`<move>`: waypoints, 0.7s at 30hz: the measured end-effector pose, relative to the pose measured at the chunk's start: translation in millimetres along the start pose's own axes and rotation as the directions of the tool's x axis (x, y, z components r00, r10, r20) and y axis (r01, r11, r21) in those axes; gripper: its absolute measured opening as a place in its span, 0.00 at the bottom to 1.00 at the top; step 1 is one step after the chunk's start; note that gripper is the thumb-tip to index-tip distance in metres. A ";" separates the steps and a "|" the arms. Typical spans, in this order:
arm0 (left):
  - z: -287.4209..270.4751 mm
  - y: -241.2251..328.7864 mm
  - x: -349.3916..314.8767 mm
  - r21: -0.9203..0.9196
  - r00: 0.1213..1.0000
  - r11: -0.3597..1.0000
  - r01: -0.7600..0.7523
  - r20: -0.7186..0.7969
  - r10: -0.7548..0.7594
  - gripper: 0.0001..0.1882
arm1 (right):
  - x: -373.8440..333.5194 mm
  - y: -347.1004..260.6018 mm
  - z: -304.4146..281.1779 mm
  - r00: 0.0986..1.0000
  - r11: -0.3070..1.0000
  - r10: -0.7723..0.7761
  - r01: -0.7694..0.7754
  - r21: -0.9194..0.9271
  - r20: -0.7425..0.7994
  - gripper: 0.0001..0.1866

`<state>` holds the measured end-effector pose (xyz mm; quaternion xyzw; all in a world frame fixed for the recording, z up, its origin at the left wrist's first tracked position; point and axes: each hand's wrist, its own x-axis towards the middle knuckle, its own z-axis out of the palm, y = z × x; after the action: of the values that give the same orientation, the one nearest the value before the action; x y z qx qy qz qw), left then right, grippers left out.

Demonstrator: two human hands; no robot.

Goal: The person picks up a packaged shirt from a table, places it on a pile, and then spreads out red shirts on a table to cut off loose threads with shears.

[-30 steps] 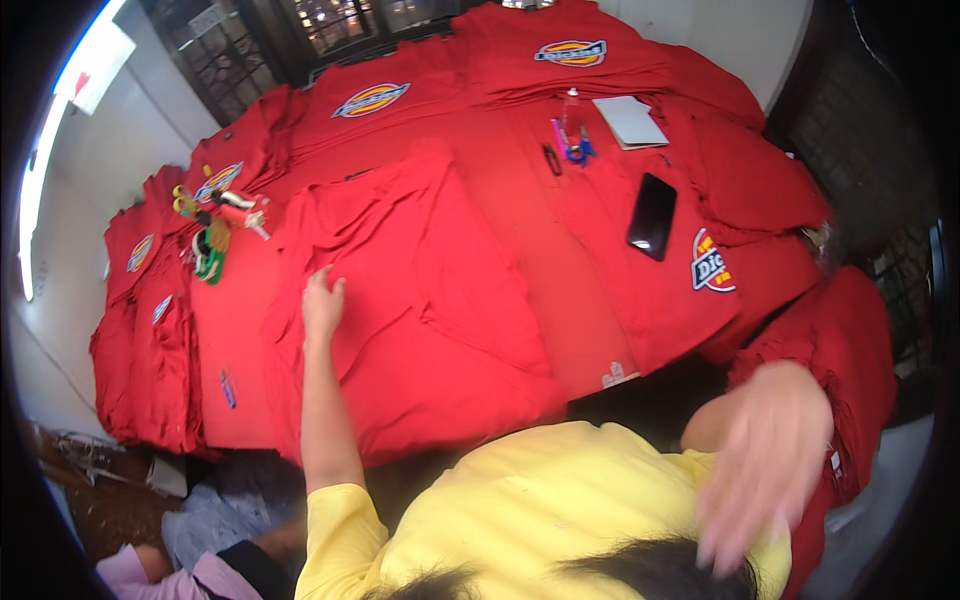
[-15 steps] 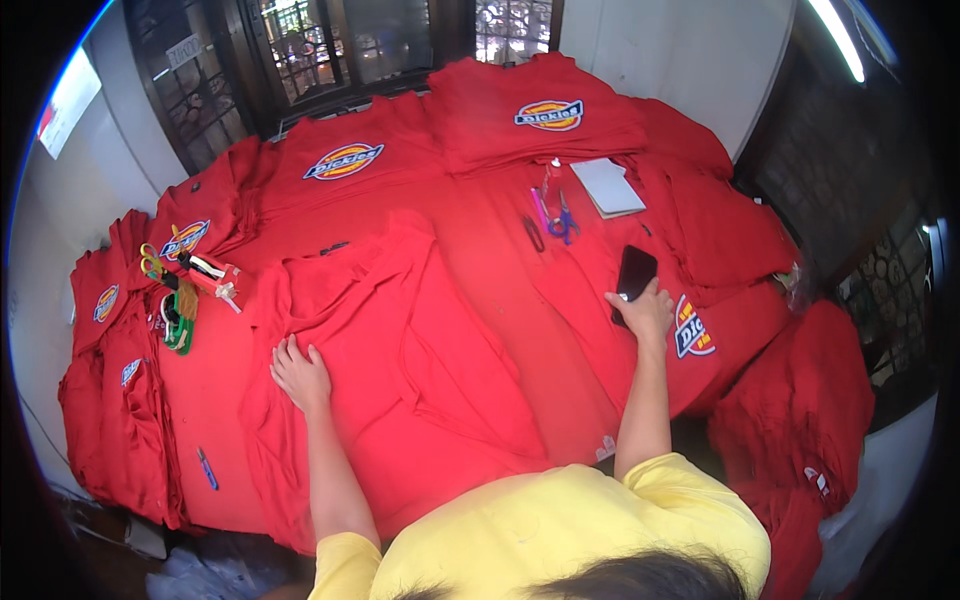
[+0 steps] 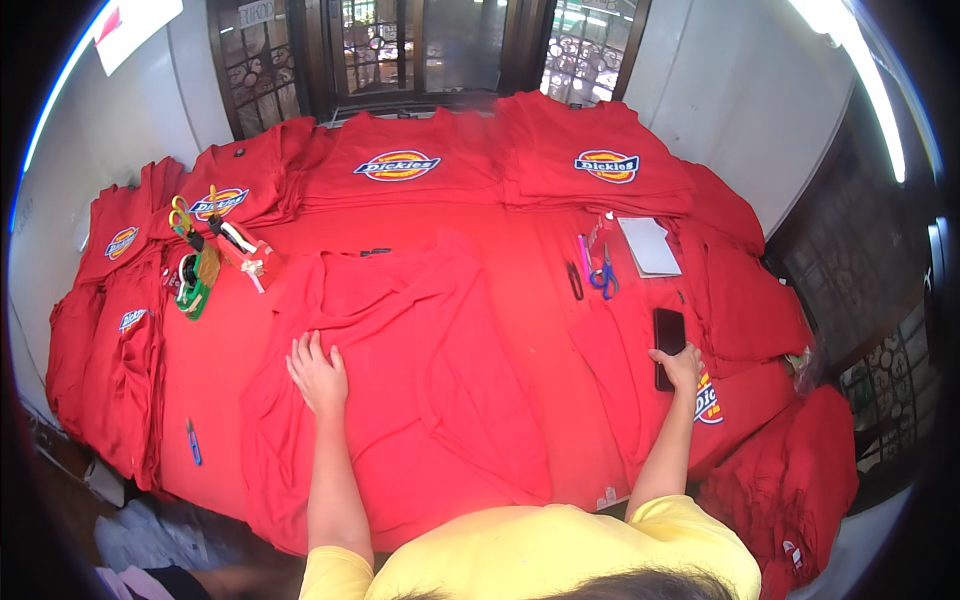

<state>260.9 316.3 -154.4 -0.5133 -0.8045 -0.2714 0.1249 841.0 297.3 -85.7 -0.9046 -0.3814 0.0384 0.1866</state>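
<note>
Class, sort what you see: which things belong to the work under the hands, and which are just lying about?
In use:
- spread shirt, under the left hand
- phone, gripped by the right hand

Lying about, untouched:
- scissors
- notepad
- blue tool
- stacked shirts

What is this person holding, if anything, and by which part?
The right hand grasps the black phone at its lower half; whether it is lifted cannot be told. The left hand lies open on the red shirt.

Lettered oval logos [image 3: 397,165] mark red shirts [image 3: 400,135], a lettered sign [image 3: 256,13] the window [image 3: 262,78].
</note>
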 end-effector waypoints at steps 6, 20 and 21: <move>5.6 -2.9 -1.3 -0.024 0.999 0.999 -0.022 -0.045 0.021 0.22 | -3.4 5.4 6.5 0.993 1.000 -0.029 0.027 -0.011 -0.116 0.47; 6.2 -3.6 -2.3 -0.001 0.997 0.999 -0.040 -0.072 0.040 0.22 | -9.5 6.0 9.7 0.981 0.996 -0.083 0.079 -0.028 -0.176 0.48; 6.2 -5.6 -2.6 0.008 0.996 0.999 -0.045 -0.078 0.045 0.22 | -9.6 4.6 8.7 0.986 0.997 -0.082 0.081 -0.014 -0.145 0.49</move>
<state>257.5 316.0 -162.5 -0.5198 -0.7880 -0.2860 0.1641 835.4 290.3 -96.2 -0.8893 -0.4037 -0.0370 0.2115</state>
